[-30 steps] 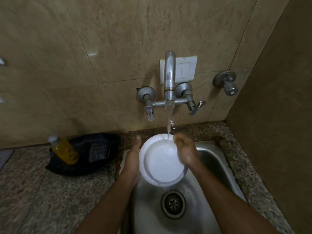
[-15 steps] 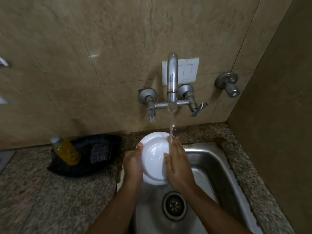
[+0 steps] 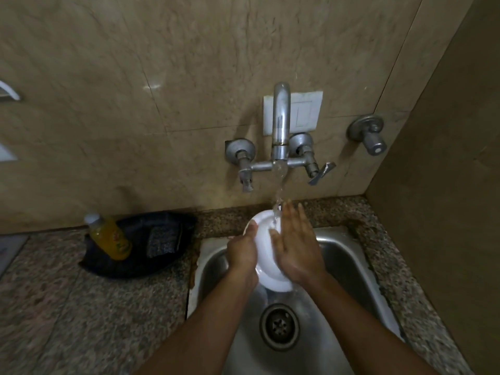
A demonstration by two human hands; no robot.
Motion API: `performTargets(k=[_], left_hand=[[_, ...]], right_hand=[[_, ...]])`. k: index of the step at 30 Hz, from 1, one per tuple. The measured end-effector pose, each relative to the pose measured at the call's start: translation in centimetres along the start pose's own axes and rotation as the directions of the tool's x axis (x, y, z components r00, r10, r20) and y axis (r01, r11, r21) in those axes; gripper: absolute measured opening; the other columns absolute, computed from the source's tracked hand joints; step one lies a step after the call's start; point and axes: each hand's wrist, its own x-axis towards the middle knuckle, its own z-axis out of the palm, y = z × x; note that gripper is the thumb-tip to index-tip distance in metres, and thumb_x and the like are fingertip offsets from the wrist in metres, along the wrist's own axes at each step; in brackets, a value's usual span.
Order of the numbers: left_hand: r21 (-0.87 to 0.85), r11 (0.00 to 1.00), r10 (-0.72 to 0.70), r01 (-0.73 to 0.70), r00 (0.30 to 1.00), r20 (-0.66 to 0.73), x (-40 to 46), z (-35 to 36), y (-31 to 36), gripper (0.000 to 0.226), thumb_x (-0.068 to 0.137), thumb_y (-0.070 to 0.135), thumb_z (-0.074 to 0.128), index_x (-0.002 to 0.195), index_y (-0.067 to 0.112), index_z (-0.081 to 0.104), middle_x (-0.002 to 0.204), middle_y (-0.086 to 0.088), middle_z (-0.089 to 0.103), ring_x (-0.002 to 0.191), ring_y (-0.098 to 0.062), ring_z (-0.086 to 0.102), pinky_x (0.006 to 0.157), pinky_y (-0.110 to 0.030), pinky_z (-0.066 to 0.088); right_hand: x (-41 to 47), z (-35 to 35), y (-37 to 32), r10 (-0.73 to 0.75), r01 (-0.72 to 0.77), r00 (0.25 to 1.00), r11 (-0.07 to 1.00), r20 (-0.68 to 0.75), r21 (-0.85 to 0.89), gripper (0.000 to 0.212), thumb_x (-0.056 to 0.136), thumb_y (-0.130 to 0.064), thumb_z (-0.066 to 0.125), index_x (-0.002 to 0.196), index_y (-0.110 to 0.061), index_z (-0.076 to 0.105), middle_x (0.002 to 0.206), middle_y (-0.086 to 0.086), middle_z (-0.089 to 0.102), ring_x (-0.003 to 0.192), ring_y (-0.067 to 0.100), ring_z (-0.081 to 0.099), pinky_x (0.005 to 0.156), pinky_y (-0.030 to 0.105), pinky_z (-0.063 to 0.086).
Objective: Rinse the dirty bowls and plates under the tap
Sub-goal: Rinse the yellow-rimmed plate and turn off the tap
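Note:
A white bowl is held tilted over the steel sink, its rounded underside turned toward me. My left hand grips its left rim, thumb on the outside. My right hand lies flat on the bowl's outer surface with straight fingers pointing toward the wall. Water runs from the tap and lands on the bowl's upper edge beside my right fingertips. The bowl's inside is hidden.
A drain sits in the sink bottom below the bowl. On the granite counter to the left stands a black tray with a yellow soap bottle and a scrub pad. A wall closes the right side.
The bowl was turned from facing me to showing its underside. My right hand moved from the rim onto the outer surface and spread flat. The view shifted slightly.

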Motion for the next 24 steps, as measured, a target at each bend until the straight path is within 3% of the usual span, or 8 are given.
performTargets(k=[4, 8, 12, 13, 15, 17, 20, 24], left_hand=[[-0.071, 0.996, -0.058, 0.059, 0.998, 0.015, 0.0, 0.2, 1.4, 0.046, 0.081, 0.050, 0.071, 0.099, 0.007, 0.072, 0.091, -0.010, 0.076, 0.085, -0.027, 0.072, 0.086, -0.040, 0.057], [0.038, 0.999, -0.009, 0.010, 1.000, -0.015, 0.0, 0.6, 0.4, 0.061, 0.069, 0.062, 0.071, 0.104, 0.012, 0.072, 0.098, -0.007, 0.075, 0.091, -0.028, 0.071, 0.092, -0.045, 0.055], [-0.055, 0.998, -0.025, 0.027, 0.999, 0.030, 0.9, 0.4, 2.3, 0.060, 0.066, 0.061, 0.071, 0.096, 0.009, 0.073, 0.091, -0.012, 0.077, 0.085, -0.033, 0.073, 0.086, -0.050, 0.058], [-0.063, 0.998, -0.028, 0.030, 0.999, 0.035, 0.8, 0.3, 2.6, 0.063, 0.064, 0.063, 0.071, 0.098, 0.010, 0.072, 0.093, -0.012, 0.076, 0.086, -0.035, 0.073, 0.085, -0.052, 0.057], [-0.058, 0.997, -0.056, 0.060, 0.996, 0.070, 0.5, 0.6, 2.6, 0.061, 0.068, 0.061, 0.069, 0.106, 0.013, 0.069, 0.102, -0.013, 0.074, 0.091, -0.038, 0.070, 0.084, -0.058, 0.056], [-0.093, 0.988, -0.106, 0.122, 0.981, 0.163, -0.1, 1.5, 2.4, 0.052, 0.080, 0.054, 0.065, 0.115, 0.015, 0.066, 0.109, -0.014, 0.072, 0.097, -0.040, 0.068, 0.086, -0.062, 0.053], [-0.149, 0.970, -0.144, 0.194, 0.945, 0.293, -1.0, 2.7, 2.7, 0.045, 0.089, 0.043, 0.058, 0.125, 0.017, 0.061, 0.116, -0.017, 0.069, 0.106, -0.044, 0.063, 0.090, -0.066, 0.049], [-0.174, 0.964, -0.107, 0.200, 0.895, 0.433, -2.2, 2.5, 3.3, 0.031, 0.098, 0.018, 0.050, 0.123, 0.004, 0.062, 0.115, -0.021, 0.069, 0.108, -0.039, 0.064, 0.085, -0.047, 0.056]], right_hand=[[-3.5, 0.3, -1.0, -0.404, 0.407, 0.911, 0.913, 0.086, -0.022, 0.062, 0.102, -0.040, 0.026, 0.156, -0.018, 0.002, 0.163, 0.001, -0.005, 0.150, 0.017, -0.005, 0.121, 0.037, 0.002], [-0.2, 0.4, 0.0, -0.012, 0.012, 1.000, 1.000, 0.006, -0.006, 0.058, 0.099, -0.051, 0.013, 0.150, -0.034, -0.010, 0.163, 0.000, -0.001, 0.150, 0.022, -0.004, 0.119, 0.049, 0.013], [-2.3, 0.0, -1.1, -0.395, 0.400, 0.915, 0.915, 0.082, -0.048, 0.062, 0.101, -0.043, 0.022, 0.155, -0.025, -0.002, 0.163, 0.001, -0.007, 0.149, 0.020, -0.011, 0.121, 0.043, 0.002], [-3.0, 0.0, 0.3, -0.361, 0.363, 0.930, 0.931, 0.061, -0.029, 0.061, 0.101, -0.045, 0.022, 0.155, -0.028, -0.001, 0.163, -0.001, -0.007, 0.149, 0.017, -0.012, 0.121, 0.042, 0.001], [-2.7, -0.3, 2.6, 0.036, -0.041, 0.999, 0.979, 0.027, 0.201, 0.059, 0.096, -0.059, 0.020, 0.151, -0.044, 0.004, 0.163, -0.006, -0.001, 0.149, 0.013, -0.007, 0.121, 0.042, 0.006], [-0.9, -0.5, 3.4, 0.371, -0.392, 0.915, 0.729, 0.158, 0.562, 0.056, 0.094, -0.063, 0.028, 0.147, -0.049, 0.013, 0.161, -0.005, 0.017, 0.147, 0.017, 0.016, 0.118, 0.041, 0.019], [0.4, -0.7, 3.7, 0.524, -0.458, 0.825, 0.394, 0.214, 0.797, 0.049, 0.102, -0.037, 0.043, 0.148, -0.028, 0.031, 0.150, 0.007, 0.038, 0.130, 0.028, 0.041, 0.105, 0.041, 0.036], [-0.5, -1.3, 4.6, 0.570, -0.536, 0.691, -0.008, 0.444, 0.844, 0.040, 0.094, -0.045, 0.053, 0.125, -0.021, 0.059, 0.124, 0.010, 0.062, 0.110, 0.031, 0.058, 0.098, 0.048, 0.047]])
